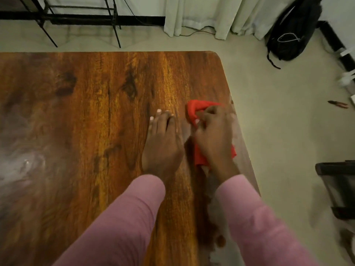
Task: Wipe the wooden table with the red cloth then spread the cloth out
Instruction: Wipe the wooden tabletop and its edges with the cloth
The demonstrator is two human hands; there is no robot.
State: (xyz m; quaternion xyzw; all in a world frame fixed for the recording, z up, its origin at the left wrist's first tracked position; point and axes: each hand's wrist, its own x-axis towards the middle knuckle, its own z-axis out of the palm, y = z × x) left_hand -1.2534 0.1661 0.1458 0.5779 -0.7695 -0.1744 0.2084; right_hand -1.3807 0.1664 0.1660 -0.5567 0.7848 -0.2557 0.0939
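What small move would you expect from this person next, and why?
Probably sweeping the bunched red cloth leftward: the right hand grips it near the right edge of the wooden table, the left hand lies flat, and whitish haze shows far left.

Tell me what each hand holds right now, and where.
The right hand grips the bunched cloth around its middle; the left hand lies flat on the table, holding nothing.

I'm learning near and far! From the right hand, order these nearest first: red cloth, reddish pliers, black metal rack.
1. Red cloth, gripped in the right hand.
2. Reddish pliers, on the floor, right side.
3. Black metal rack, far left, beyond the wooden table.
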